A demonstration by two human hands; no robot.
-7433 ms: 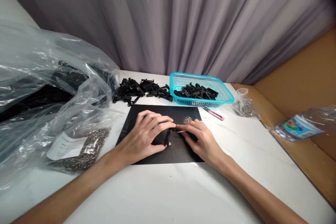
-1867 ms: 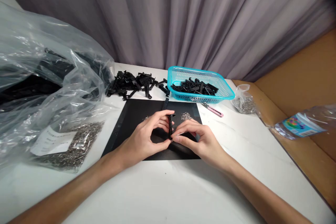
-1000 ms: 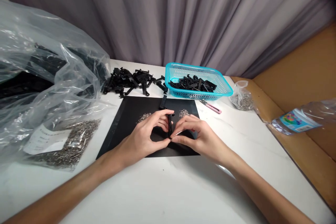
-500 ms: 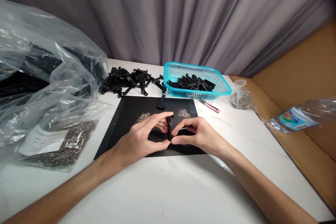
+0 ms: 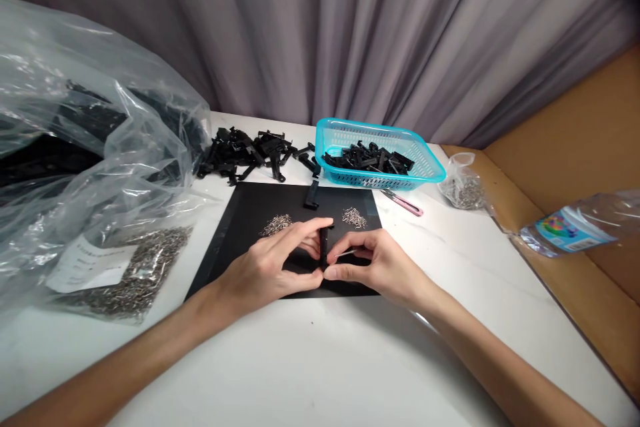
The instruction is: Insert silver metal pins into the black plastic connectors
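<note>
Upright over a black mat (image 5: 220, 247), a slim black plastic part (image 5: 324, 245) is pinched end to end by my left hand (image 5: 270, 257), index finger at its top and thumb at its bottom. My right hand (image 5: 370, 257) is closed, its thumb and fingertips against the part's lower right side. A thin silvery rod (image 5: 345, 253) shows in that hand; its far end is hidden by the fingers. Small metal pins lie in a left pile (image 5: 277, 224) and a right pile (image 5: 354, 217). Another black plastic part (image 5: 311, 195) rests near the mat's back edge.
Behind the mat stand a blue basket (image 5: 380, 180) of black parts and a heap of loose parts (image 5: 250, 153). A pink-handled cutter (image 5: 403, 202) lies right. Bags of metal pins (image 5: 125, 280), a small bag (image 5: 464, 183) and a plastic bottle (image 5: 570, 230) flank the table (image 5: 310, 360).
The view has shifted slightly, so the surroundings sit a little further right. Both hands keep their hold on the black part with almost no other movement.
</note>
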